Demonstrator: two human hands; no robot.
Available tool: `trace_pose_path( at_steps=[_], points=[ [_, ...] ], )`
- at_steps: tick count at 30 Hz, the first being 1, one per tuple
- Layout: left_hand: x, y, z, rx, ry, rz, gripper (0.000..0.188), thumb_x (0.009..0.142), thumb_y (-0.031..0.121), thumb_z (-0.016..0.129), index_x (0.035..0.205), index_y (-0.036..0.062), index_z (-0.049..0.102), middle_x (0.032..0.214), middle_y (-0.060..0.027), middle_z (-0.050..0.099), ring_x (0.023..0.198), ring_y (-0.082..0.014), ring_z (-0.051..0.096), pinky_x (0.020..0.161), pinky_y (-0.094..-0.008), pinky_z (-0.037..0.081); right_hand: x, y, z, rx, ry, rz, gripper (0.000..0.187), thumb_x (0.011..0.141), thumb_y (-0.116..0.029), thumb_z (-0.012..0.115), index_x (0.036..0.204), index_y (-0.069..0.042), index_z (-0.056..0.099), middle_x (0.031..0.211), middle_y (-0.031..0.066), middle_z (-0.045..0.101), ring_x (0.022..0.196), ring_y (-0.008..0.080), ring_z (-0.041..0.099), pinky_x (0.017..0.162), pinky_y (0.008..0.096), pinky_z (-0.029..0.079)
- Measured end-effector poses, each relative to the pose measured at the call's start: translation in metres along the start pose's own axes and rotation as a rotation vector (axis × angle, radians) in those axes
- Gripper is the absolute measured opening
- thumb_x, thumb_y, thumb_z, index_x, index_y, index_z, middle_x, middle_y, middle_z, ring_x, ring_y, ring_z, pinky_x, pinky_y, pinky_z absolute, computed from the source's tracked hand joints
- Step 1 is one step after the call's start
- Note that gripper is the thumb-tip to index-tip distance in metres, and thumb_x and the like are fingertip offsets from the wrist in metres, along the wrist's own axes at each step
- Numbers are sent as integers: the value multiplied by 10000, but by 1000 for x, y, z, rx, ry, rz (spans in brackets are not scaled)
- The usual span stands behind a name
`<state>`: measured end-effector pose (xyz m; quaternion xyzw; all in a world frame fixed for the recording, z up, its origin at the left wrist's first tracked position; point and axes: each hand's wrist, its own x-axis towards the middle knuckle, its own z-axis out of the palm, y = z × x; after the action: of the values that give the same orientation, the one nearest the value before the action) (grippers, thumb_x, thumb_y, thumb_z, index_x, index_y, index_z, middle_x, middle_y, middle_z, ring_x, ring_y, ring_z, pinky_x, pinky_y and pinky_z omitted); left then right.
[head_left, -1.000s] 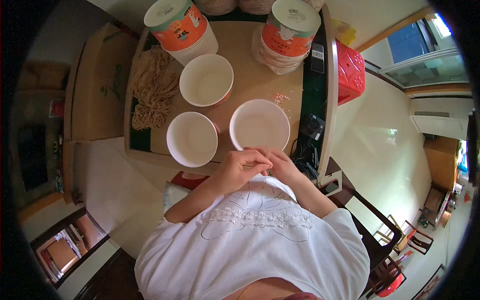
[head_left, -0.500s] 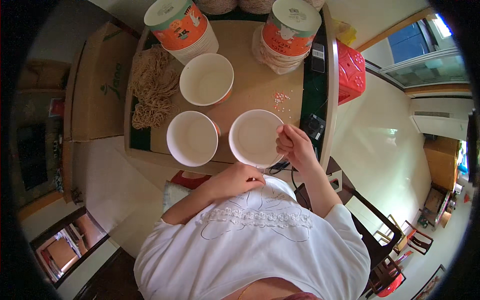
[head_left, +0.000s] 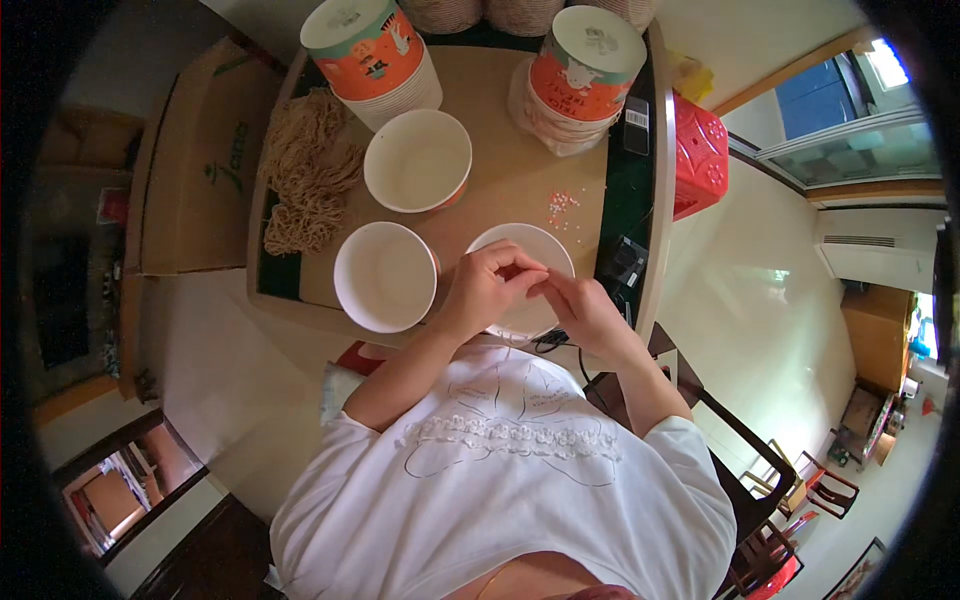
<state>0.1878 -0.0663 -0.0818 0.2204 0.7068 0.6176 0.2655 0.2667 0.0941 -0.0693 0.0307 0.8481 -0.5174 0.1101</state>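
Over the white paper bowl [head_left: 520, 280] at centre frame, the left hand [head_left: 485, 290] and right hand [head_left: 580, 310] meet with fingertips pinched on something too small to identify, seemingly portioning it, which next calls for a careful release.

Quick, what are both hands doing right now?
Left hand: fingers curled over the white bowl; whether it holds anything cannot be told.
Right hand: fingertips meeting the left's; grip cannot be told.

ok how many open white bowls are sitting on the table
3: far bowl at the middle, near left bowl, and bowl under the hands. Stacked cups behind may hide more.
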Motion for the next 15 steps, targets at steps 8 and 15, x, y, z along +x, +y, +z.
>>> trace_pose_path(
  at_steps=[8, 15],
  points=[
    [5, -22, 10, -40, 65, -85, 118, 876, 95, 605, 812, -4, 615, 731, -16, 592, 672, -70, 538, 612, -231, 463, 5, 4, 7, 89, 284, -11, 132, 840, -50, 643, 947, -46, 566, 548, 22, 397, 495, 72, 355, 458, 239, 316],
    [8, -21, 15, 41, 90, -47, 205, 944, 157, 508, 804, 8, 525, 708, -81, 534, 631, -141, 489, 579, -291, 410, 14, 14, 19, 325, 386, -4, 51, 837, -20, 641, 863, -18, 598, 578, -46, 420, 534, 24, 327, 466, 200, 280]
  ],
)
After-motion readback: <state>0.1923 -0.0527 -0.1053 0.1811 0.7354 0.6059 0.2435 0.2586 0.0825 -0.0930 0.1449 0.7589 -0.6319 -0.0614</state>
